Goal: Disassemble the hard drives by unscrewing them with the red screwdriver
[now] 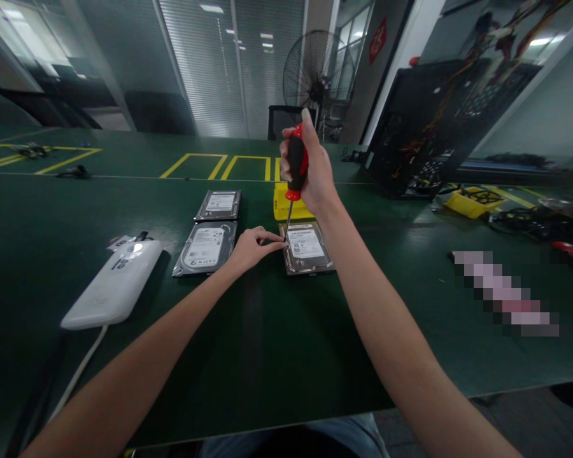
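My right hand (pixel 315 168) is wrapped round the red and black handle of a screwdriver (pixel 297 162), held nearly upright. Its metal shaft points down to the left edge of a hard drive (pixel 305 248) lying label up on the table. My left hand (pixel 255 247) reaches to that same edge, thumb and finger pinched together right by the screwdriver's tip. Whatever is between those fingertips is too small to make out. Left of this hand lie two more hard drives, a nearer one (pixel 205 247) and a farther one (pixel 219 203).
A yellow tray (pixel 281 207) sits behind the drive. On the left is a white power bank (pixel 117 286) with a cable. An open computer case (pixel 410 127) stands back right, near a yellow-framed fan (pixel 475 200). A pixelated strip (pixel 506 296) covers something at right.
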Action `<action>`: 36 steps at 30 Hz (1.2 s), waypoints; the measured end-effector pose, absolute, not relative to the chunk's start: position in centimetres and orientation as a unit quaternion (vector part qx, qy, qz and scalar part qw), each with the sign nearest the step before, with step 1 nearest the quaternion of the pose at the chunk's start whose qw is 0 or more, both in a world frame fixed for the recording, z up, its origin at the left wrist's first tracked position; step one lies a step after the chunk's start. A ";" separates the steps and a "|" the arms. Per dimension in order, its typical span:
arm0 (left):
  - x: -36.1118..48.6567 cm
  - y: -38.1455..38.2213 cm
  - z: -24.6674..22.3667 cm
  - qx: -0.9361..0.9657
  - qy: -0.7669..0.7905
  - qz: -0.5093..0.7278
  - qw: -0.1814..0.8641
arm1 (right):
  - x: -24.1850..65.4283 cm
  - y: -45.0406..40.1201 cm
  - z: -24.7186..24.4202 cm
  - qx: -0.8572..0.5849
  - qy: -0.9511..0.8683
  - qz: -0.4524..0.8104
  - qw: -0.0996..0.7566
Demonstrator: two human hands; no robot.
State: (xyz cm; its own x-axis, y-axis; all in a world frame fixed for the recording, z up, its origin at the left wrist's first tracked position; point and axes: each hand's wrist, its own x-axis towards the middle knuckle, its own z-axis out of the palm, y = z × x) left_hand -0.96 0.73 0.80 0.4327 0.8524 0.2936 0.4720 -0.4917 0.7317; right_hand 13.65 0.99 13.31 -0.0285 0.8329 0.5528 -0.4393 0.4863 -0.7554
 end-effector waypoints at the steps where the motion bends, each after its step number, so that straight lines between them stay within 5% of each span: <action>1: -1.0 0.7 0.8 0.799 0.413 0.332 0.285 | 13.7 0.9 13.3 -0.177 -0.540 0.474 0.673; 36: -0.5 -0.3 1.1 0.785 0.440 0.367 0.235 | 13.3 0.9 13.4 -0.194 -0.544 0.488 0.655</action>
State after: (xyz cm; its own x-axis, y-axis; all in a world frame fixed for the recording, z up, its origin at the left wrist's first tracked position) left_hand -0.49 -0.30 1.10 0.3433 0.8633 0.3700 0.5183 -0.5027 0.6919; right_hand 13.29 0.88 13.39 -0.0678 0.8497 0.5228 -0.4280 0.4486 -0.7846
